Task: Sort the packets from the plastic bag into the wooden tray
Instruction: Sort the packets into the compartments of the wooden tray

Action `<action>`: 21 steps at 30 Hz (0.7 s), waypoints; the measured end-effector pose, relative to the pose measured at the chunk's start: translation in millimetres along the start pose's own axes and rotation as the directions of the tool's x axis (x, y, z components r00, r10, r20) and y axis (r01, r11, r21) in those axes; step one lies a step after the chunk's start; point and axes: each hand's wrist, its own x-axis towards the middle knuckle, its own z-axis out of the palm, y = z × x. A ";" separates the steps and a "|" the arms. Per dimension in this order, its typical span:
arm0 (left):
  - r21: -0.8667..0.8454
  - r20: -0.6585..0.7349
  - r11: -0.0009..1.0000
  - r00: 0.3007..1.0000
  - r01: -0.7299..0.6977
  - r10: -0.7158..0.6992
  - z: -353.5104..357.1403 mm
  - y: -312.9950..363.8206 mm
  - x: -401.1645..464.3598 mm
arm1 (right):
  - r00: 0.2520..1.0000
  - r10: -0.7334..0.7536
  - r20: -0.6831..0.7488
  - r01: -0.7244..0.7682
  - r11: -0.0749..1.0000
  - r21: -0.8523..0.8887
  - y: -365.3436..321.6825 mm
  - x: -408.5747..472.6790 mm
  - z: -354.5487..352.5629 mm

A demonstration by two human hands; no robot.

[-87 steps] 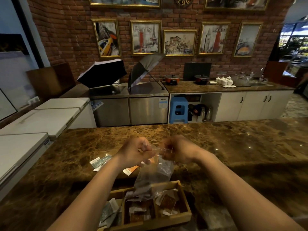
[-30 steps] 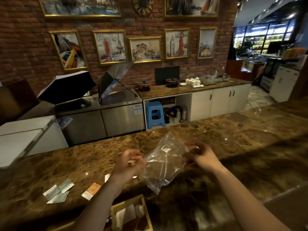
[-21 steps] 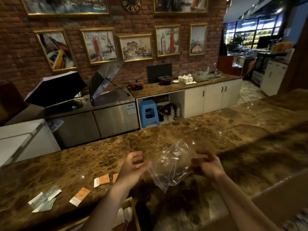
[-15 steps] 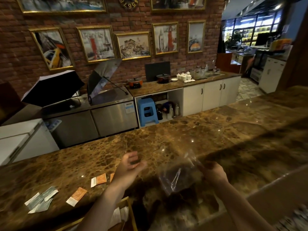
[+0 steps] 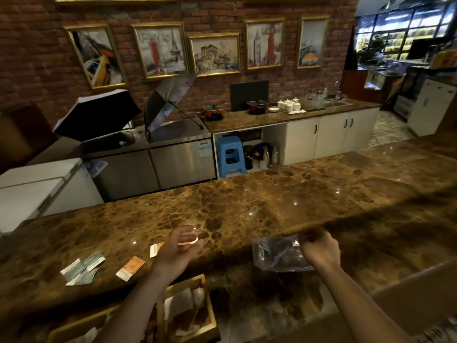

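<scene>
1. The plastic bag [image 5: 278, 254] now lies low on the marble counter [image 5: 247, 201], to the right of the wooden tray [image 5: 209, 303]. Half a second ago it hung crumpled in the air, and a second ago it was stretched between both hands.
2. Only the right hand [image 5: 320, 250] has it now. Its fingers are curled over the bag's upper right corner, knuckles up and forearm running back toward the lower right edge.
3. The left hand [image 5: 179, 251] has let go of the bag since then. It hovers above the counter just beyond the tray, palm turned inward and fingers spread and relaxed, holding nothing.
4. The view has swung back toward the left compared with the earlier frames, so more of the tray shows along the bottom edge.
5. Loose packets lie on the counter left of and beyond the tray: an orange packet [image 5: 130, 268], a grey-green cluster [image 5: 82, 268] farther left, and another orange packet [image 5: 156, 249] partly behind the left hand.
6. White and brown packets [image 5: 181, 303] sit in the tray's right compartment.
7. The tray is cut off by the bottom edge and crossed by the left forearm; its left compartments are dim and hard to read.
8. Whether anything remains inside the bag cannot be told, as the film is clear and blurred.
</scene>
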 end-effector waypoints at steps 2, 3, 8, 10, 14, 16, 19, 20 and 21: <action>0.022 -0.032 1.000 0.999 0.007 -0.006 -14.8 -10.4 -5.5 | 0.991 -0.092 0.101 0.091 0.996 0.013 -9.0 -4.5 14.0; 0.029 -0.043 0.999 0.999 0.018 -0.017 -21.6 -15.2 -8.1 | 0.979 -0.143 0.148 0.139 0.990 0.033 -13.9 -7.8 20.3; 0.106 -0.102 0.994 0.994 0.035 -0.024 -62.8 -35.1 -29.0 | 0.881 -0.347 0.322 0.349 0.936 0.051 -47.5 -37.5 60.6; 0.162 -0.146 0.987 0.989 0.009 0.015 -81.5 -47.5 -38.4 | 0.821 -0.408 0.400 0.432 0.901 0.033 -58.9 -50.1 79.2; 0.277 -0.150 0.961 0.987 -0.014 0.057 -113.6 -71.8 -59.9 | 0.695 -0.485 0.531 0.554 0.832 0.035 -80.4 -84.2 110.0; 0.336 -0.145 0.942 0.989 0.012 0.039 -123.9 -79.9 -70.1 | 0.655 -0.494 0.572 0.604 0.797 -0.003 -88.2 -101.1 123.5; 0.397 -0.119 0.916 0.993 0.056 -0.009 -133.0 -86.7 -85.0 | 0.589 -0.538 0.603 0.694 0.719 -0.036 -94.3 -124.8 141.5; 0.427 -0.104 0.902 0.994 0.064 -0.021 -133.9 -88.2 -89.2 | 0.575 -0.540 0.614 0.713 0.699 -0.053 -96.0 -132.4 146.0; 0.465 -0.093 0.883 0.995 0.063 -0.022 -134.9 -90.0 -93.3 | 0.563 -0.537 0.628 0.727 0.683 -0.067 -98.0 -140.1 150.6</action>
